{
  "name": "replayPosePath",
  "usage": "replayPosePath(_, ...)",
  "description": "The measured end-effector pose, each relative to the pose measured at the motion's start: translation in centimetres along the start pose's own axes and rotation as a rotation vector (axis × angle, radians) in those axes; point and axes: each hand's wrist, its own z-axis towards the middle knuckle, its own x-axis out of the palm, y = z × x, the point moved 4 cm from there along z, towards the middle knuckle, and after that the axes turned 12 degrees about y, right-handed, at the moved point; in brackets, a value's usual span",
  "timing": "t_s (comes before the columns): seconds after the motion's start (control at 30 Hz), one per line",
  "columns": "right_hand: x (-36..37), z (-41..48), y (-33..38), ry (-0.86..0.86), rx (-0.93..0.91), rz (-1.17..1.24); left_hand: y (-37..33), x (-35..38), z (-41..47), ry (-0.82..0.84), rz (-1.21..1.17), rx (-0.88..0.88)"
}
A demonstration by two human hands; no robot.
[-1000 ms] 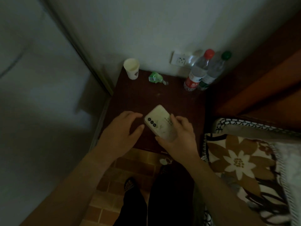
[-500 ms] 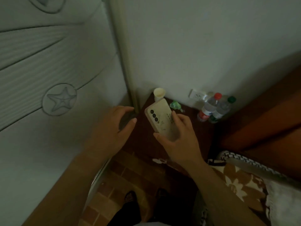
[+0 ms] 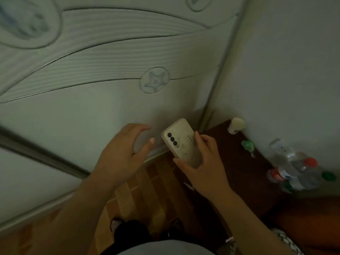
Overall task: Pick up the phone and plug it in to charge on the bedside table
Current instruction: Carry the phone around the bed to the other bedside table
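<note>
My right hand (image 3: 204,168) holds a cream-coloured phone (image 3: 181,140) with its back and three dark camera lenses facing me, tilted up to the left. It is lifted above the floor beside the left edge of the dark wooden bedside table (image 3: 237,168). My left hand (image 3: 125,151) hovers just left of the phone, fingers spread and curved, holding nothing. A white wall socket (image 3: 279,147) sits blurred on the wall behind the table. No charging cable is visible.
On the table stand a paper cup (image 3: 235,125), a green crumpled object (image 3: 248,146) and two plastic bottles (image 3: 296,172). A pale wardrobe door (image 3: 92,80) with a starfish relief fills the left. Brown floor tiles (image 3: 147,190) and my feet lie below.
The view has swung up and left, so the table now sits at the right. My right hand has carried the phone off the table, and my left hand has stayed beside it.
</note>
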Motion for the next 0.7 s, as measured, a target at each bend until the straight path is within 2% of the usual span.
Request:
replayPosePath(0.33,11.1,0.5,11.2,0.318,-0.271,-0.032,8.1,-6.7,-12.7,-0.230,-0.011,-0.266)
replayPosePath(0.7,31.4,-5.3,28.9,0.632,-0.521,-0.009,19.8,-17.0,-35.8,-0.489,-0.035,-0.587)
